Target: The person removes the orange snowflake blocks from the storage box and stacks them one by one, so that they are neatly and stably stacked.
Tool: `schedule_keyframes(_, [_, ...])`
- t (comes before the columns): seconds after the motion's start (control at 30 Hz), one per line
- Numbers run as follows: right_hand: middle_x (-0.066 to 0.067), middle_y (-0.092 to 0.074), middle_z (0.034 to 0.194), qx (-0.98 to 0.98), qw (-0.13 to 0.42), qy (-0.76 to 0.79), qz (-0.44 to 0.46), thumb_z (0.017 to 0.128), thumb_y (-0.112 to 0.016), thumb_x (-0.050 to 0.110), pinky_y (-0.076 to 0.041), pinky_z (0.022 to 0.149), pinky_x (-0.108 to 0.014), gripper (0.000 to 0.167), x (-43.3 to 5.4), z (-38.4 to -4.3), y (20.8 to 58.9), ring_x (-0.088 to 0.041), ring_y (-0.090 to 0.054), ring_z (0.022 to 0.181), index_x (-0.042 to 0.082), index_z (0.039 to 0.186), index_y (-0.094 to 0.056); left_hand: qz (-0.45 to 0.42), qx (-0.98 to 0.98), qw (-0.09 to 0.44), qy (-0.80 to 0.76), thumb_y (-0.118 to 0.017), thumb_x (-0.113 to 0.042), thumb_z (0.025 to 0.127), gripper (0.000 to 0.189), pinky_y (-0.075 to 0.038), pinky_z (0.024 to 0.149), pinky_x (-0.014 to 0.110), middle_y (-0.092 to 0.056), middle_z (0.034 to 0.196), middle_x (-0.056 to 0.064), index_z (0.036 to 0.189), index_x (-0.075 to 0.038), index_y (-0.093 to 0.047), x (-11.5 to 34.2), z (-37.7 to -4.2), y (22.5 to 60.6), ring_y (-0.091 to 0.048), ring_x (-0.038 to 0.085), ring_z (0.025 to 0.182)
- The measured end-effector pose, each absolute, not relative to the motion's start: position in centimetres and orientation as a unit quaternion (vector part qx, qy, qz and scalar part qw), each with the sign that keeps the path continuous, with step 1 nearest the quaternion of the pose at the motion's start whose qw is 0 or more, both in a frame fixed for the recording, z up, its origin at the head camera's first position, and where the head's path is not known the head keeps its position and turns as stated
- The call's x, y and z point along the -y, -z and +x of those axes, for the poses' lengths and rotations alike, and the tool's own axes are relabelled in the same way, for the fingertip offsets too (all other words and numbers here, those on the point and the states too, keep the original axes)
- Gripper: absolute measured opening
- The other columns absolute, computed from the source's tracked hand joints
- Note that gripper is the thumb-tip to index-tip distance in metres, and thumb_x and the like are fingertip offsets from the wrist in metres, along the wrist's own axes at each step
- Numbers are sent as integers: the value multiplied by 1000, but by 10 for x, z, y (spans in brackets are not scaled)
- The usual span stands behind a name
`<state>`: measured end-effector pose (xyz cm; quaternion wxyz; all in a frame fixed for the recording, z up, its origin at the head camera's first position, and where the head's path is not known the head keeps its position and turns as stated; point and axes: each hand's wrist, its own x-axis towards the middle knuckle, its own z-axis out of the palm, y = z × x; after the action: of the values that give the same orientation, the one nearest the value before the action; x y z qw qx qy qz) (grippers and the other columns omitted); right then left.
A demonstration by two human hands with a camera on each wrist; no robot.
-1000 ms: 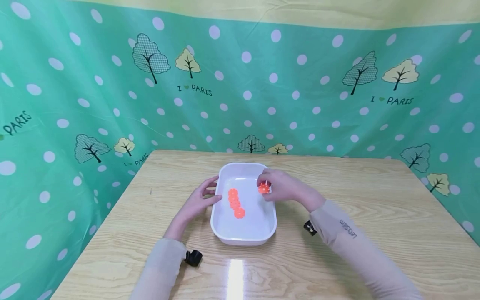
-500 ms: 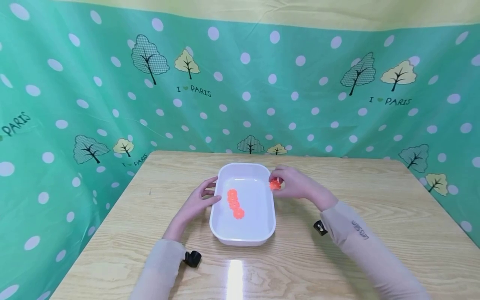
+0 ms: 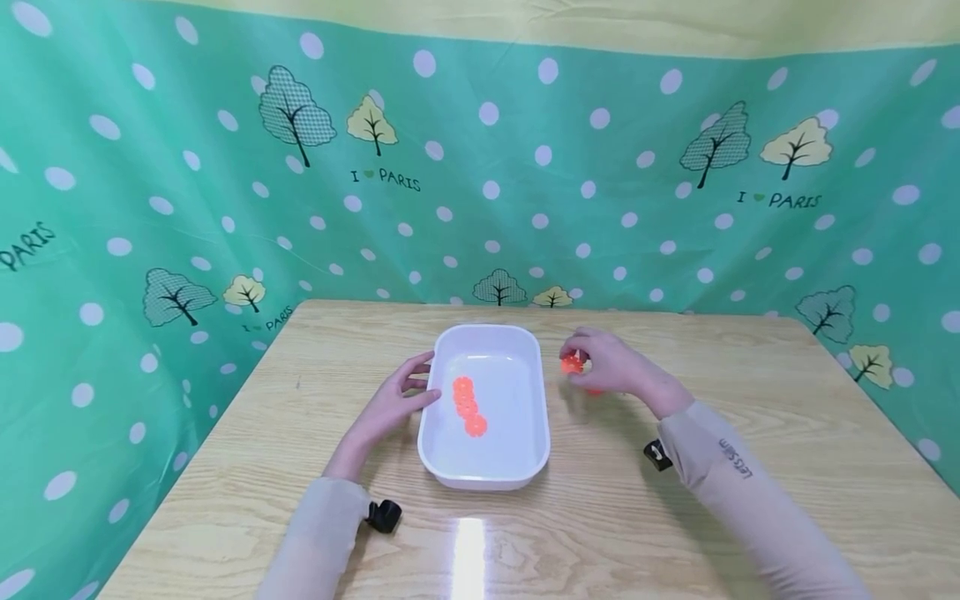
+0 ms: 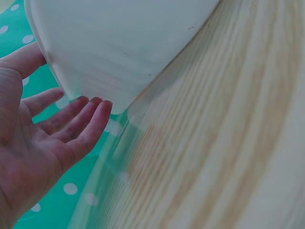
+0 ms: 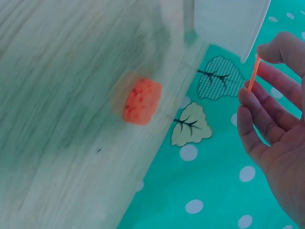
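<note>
A white rectangular plastic tub [image 3: 483, 483] stands on the table. Inside it, towards its left wall, a row of overlapping orange notched discs [image 3: 468, 407] lies on the bottom. My left hand [image 3: 392, 404] touches the tub's left side, thumb at the rim and the other fingers loosely extended against the outer wall [image 4: 119, 47]. To the right of the tub, my right hand [image 3: 611, 363] pinches one thin orange disc [image 5: 254, 74] between thumb and fingertips. An orange stack of discs [image 5: 143, 101] sits on the table below that hand, mostly hidden by it in the head view.
The wooden table [image 3: 720, 375] extends around the tub on every side. A green dotted curtain [image 3: 615, 167] hangs behind the table and along its left. Each wrist carries a small black camera [image 3: 385, 516].
My right hand has moved right with the orange disc, from over the tub's right part to beyond its rim. The orange stack now shows beneath it. My left hand stays at the tub.
</note>
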<state>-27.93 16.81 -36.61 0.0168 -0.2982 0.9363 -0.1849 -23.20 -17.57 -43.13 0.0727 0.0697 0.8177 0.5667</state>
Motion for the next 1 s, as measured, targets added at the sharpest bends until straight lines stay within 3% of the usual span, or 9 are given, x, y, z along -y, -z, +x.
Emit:
schedule_keyframes(0.33, [-1, -56, 90, -945, 22, 181, -270, 70, -67, 15, -46, 69, -28, 30, -186, -286, 379, -19, -51, 79, 8, 98, -64, 68, -814, 79, -572, -66, -32, 82, 67, -46, 89, 38, -39, 136, 7, 139, -27, -32, 175, -232, 431, -43, 27, 117])
schedule_keyframes(0.6, [-3, -57, 91, -947, 20, 175, -267, 70, -71, 18, -46, 68, -29, 33, -197, -290, 391, -20, -52, 79, 6, 100, -65, 71, -814, 88, -569, -63, -23, 86, 65, -45, 91, 40, -37, 137, 13, 142, -17, -30, 169, -218, 404, -42, 30, 118])
schedule_keyframes(1.0, [-3, -61, 99, -946, 22, 167, -279, 70, -72, 18, -46, 86, -42, 35, -205, -290, 402, -22, -56, 93, 8, 102, -65, 73, -812, 90, -572, -62, -20, 86, 64, -44, 92, 41, -37, 137, 14, 142, -15, -30, 168, -214, 399, -42, 31, 118])
